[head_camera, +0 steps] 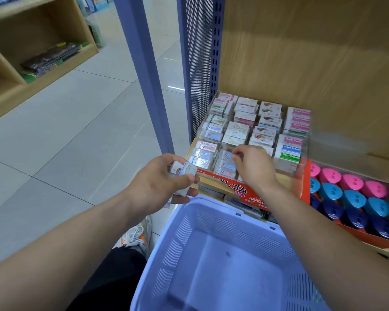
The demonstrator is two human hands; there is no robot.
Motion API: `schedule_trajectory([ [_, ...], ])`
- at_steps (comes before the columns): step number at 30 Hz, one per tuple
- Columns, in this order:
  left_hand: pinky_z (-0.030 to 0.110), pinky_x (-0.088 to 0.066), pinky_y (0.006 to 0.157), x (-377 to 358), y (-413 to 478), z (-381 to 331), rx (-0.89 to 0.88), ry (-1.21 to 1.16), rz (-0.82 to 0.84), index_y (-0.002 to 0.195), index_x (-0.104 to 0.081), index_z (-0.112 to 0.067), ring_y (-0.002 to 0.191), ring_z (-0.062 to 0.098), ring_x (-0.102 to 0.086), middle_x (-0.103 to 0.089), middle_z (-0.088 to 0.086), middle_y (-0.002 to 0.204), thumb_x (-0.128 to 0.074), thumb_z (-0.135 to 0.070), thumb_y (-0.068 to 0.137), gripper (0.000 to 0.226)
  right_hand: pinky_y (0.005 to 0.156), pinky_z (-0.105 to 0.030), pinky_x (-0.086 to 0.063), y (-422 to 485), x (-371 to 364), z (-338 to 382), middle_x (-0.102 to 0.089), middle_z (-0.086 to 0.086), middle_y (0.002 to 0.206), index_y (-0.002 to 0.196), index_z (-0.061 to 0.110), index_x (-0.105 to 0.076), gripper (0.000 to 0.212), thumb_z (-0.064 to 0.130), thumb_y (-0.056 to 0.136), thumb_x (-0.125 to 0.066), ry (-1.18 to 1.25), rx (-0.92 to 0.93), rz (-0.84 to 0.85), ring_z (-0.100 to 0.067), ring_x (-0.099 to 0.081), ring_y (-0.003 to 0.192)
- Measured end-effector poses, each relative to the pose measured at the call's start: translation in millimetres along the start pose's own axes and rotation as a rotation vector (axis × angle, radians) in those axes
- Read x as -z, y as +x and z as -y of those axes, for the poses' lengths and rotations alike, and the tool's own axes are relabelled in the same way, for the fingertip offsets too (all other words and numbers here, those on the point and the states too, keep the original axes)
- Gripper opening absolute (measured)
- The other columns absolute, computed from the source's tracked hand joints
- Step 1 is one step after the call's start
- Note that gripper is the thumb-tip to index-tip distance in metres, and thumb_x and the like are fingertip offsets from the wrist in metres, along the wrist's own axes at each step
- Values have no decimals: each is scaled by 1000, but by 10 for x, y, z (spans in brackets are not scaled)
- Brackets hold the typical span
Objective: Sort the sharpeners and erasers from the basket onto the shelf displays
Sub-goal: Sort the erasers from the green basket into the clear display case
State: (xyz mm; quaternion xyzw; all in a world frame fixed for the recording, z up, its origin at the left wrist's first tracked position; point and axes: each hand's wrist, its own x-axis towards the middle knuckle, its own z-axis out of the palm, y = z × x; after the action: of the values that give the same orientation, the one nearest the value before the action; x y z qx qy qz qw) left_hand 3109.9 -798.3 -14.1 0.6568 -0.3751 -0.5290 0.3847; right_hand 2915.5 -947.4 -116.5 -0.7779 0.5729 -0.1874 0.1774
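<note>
One basket (pixel 252 236), one clear eraser display (pixel 304 149), twelve sharpeners (pixel 353 198)
The left hand (pixel 160 182) grasps a small stack of erasers (pixel 182 173), white, film-wrapped and glinting, just left of the display; how many, the hand hides, and their long axis runs roughly top to bottom of the view, tilted left. The right hand (pixel 256 169) curls its fingers (pixel 236 157) into a front compartment of the display, grasping or not I cannot tell. Four pink, four light-blue and four navy sharpeners fill a red tray (pixel 307 176) at right
</note>
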Motion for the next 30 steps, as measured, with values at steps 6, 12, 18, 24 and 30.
schedule_trajectory([
  [6,40,-63,78,40,-41,39,3,41,8,113,-61,-9,86,25,-76,-78,6,97,-69,-10,93,22,81,-41,-55,-110,3,-77,-64,-6,115,119,16,-69,32,23,104,-41,-209,158,67,-32,-63,101],
  [12,34,-63,73,54,-59,75,8,73,28,111,-64,-11,82,15,-72,-78,2,95,-72,-14,91,21,99,-39,-47,-237,-46,-79,-39,-5,142,152,12,-39,51,32,105,-42,-181,124,107,-29,-49,122],
  [18,36,-63,73,42,-18,59,-3,40,3,112,-64,-7,83,21,-75,-76,9,97,-73,-12,89,25,100,-41,-49,-224,80,-21,-53,1,147,151,24,-44,47,34,105,-39,-184,124,166,-23,-52,131],
  [24,42,-64,71,-89,-15,-42,-58,-38,-6,110,-62,-2,83,33,-75,-71,22,99,-75,-4,87,27,78,-30,-52,-462,421,286,-73,15,103,109,34,-71,19,26,100,-56,428,43,128,0,-63,77],
  [30,38,-63,64,-279,-53,-122,-101,-26,0,102,-65,-9,86,39,-74,-71,18,105,-79,-2,82,26,64,-27,-53,-766,738,593,-73,4,82,99,20,-74,26,10,104,-51,1017,-71,401,-13,-65,67],
])
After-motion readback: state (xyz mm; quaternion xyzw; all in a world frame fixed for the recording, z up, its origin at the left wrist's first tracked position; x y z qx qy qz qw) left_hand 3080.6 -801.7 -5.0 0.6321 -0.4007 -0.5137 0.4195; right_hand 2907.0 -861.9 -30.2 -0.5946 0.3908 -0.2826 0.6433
